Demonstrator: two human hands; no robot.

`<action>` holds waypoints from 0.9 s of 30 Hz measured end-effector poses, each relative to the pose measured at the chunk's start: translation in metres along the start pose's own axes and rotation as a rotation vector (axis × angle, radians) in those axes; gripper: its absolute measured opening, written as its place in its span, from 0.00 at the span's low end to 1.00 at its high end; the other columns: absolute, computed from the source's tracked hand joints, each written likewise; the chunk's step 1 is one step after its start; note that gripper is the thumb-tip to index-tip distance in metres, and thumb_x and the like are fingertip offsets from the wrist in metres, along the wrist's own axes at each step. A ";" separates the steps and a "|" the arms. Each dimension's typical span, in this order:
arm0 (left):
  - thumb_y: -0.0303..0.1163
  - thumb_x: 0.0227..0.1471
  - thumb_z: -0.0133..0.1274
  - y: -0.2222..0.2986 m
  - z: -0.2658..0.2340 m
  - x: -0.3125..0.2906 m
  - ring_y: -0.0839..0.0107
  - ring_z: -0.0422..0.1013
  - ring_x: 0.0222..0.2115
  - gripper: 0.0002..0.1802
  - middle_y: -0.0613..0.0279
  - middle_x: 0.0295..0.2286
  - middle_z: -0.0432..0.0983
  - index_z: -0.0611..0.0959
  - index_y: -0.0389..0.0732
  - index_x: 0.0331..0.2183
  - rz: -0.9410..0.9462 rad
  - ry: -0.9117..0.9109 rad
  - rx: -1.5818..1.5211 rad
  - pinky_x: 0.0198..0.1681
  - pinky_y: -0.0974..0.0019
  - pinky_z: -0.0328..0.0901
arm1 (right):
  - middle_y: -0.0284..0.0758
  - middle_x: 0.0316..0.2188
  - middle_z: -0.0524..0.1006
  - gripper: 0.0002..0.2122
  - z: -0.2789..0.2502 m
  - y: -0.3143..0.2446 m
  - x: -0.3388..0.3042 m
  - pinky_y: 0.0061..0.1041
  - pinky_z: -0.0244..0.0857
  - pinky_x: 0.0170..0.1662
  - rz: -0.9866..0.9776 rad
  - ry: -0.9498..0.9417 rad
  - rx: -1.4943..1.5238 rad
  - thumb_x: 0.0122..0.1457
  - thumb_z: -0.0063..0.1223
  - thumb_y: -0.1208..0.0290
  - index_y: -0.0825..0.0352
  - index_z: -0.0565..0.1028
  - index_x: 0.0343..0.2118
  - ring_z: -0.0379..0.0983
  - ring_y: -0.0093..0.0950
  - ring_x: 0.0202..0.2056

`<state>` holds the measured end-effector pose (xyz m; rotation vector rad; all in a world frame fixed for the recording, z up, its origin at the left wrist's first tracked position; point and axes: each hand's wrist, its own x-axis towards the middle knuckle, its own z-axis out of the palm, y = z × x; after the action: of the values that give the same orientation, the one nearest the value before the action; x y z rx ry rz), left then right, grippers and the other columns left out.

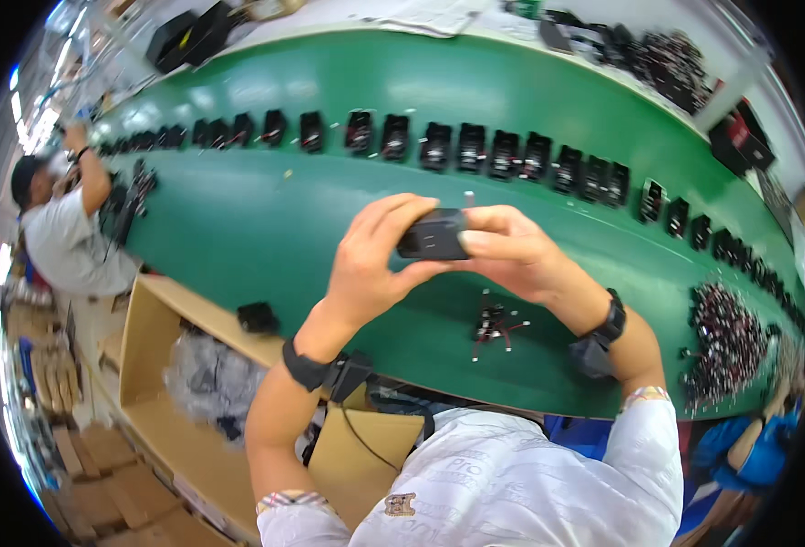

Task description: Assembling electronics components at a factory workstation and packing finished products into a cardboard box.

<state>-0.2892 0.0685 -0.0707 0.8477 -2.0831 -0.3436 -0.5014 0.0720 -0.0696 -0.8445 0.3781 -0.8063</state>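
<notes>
Both of my hands are raised over the green table and grip a small black box-shaped housing [432,239] between them. My left hand [372,251] is closed round its left end, thumb along the lower edge. At the right end my right hand [516,248] pinches it with thumb and fingers. Two small slots show on the housing's face. Below my hands, a small cluster of wired parts [492,325] with red and black leads and white connectors lies on the table.
A long curved row of black housings [471,148] with wires inside crosses the green table [266,214]. A big heap of wired parts [729,342] lies at the right. Lower left stands a cardboard box [161,342] holding clear plastic bags. Other people [79,214] sit at both sides.
</notes>
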 end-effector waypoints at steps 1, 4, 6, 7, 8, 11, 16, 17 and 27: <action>0.35 0.37 0.68 0.001 -0.001 -0.001 0.53 0.69 0.46 0.34 0.52 0.45 0.72 0.74 0.37 0.48 -0.058 -0.013 0.008 0.49 0.56 0.65 | 0.41 0.48 0.72 0.15 -0.001 0.000 0.001 0.35 0.62 0.56 -0.078 -0.004 -0.180 0.57 0.57 0.68 0.72 0.75 0.44 0.69 0.31 0.51; 0.28 0.41 0.64 0.010 -0.002 -0.005 0.51 0.66 0.49 0.34 0.48 0.49 0.67 0.70 0.37 0.52 -0.230 -0.099 0.047 0.50 0.57 0.64 | 0.44 0.57 0.65 0.10 -0.021 -0.004 -0.008 0.34 0.62 0.54 -0.230 0.020 -0.742 0.53 0.61 0.71 0.70 0.76 0.37 0.66 0.33 0.53; 0.24 0.44 0.58 0.009 -0.006 -0.008 0.59 0.68 0.48 0.28 0.54 0.51 0.67 0.71 0.39 0.50 -0.183 -0.136 0.133 0.44 0.61 0.65 | 0.44 0.56 0.65 0.10 -0.030 -0.028 -0.037 0.37 0.61 0.56 -0.341 0.112 -1.345 0.50 0.62 0.72 0.68 0.75 0.35 0.66 0.42 0.54; 0.24 0.44 0.58 0.009 -0.002 -0.006 0.59 0.68 0.48 0.28 0.54 0.51 0.67 0.71 0.39 0.50 -0.153 -0.141 0.073 0.44 0.61 0.65 | 0.44 0.56 0.65 0.11 -0.038 -0.041 -0.056 0.38 0.61 0.56 -0.387 0.191 -1.510 0.49 0.63 0.72 0.67 0.75 0.34 0.65 0.44 0.55; 0.24 0.45 0.57 0.014 -0.002 -0.005 0.59 0.68 0.47 0.27 0.54 0.50 0.67 0.72 0.39 0.49 -0.170 -0.155 0.068 0.43 0.62 0.65 | 0.44 0.56 0.65 0.12 -0.051 -0.054 -0.077 0.39 0.60 0.57 -0.448 0.230 -1.650 0.47 0.64 0.72 0.66 0.75 0.34 0.64 0.47 0.56; 0.24 0.45 0.56 0.015 0.001 -0.004 0.58 0.67 0.47 0.24 0.54 0.50 0.66 0.73 0.39 0.47 -0.173 -0.186 0.058 0.43 0.62 0.65 | 0.41 0.55 0.67 0.12 -0.088 -0.100 -0.141 0.37 0.64 0.53 -0.329 0.550 -1.845 0.44 0.64 0.71 0.66 0.78 0.34 0.66 0.43 0.54; 0.24 0.45 0.56 0.011 0.007 -0.006 0.57 0.68 0.47 0.23 0.53 0.50 0.66 0.73 0.39 0.46 -0.153 -0.229 0.076 0.41 0.62 0.66 | 0.39 0.55 0.68 0.13 -0.120 -0.129 -0.190 0.35 0.64 0.53 -0.197 0.838 -1.889 0.45 0.65 0.70 0.68 0.78 0.34 0.68 0.41 0.51; 0.24 0.45 0.55 0.012 0.008 -0.007 0.57 0.68 0.46 0.22 0.53 0.49 0.66 0.73 0.39 0.46 -0.172 -0.233 0.066 0.41 0.62 0.66 | 0.39 0.55 0.68 0.13 -0.122 -0.125 -0.185 0.35 0.64 0.53 -0.204 0.837 -1.884 0.45 0.65 0.70 0.68 0.78 0.34 0.68 0.41 0.51; 0.25 0.45 0.56 0.014 0.018 -0.013 0.57 0.68 0.45 0.20 0.52 0.49 0.66 0.74 0.38 0.44 -0.205 -0.275 0.047 0.40 0.62 0.66 | 0.38 0.56 0.66 0.11 -0.167 -0.095 -0.151 0.37 0.58 0.56 -0.185 0.763 -1.992 0.45 0.65 0.68 0.64 0.79 0.32 0.64 0.41 0.54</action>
<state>-0.3042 0.0862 -0.0823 1.0973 -2.2675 -0.5501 -0.7439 0.0628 -0.1006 -2.3884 1.9660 -0.7055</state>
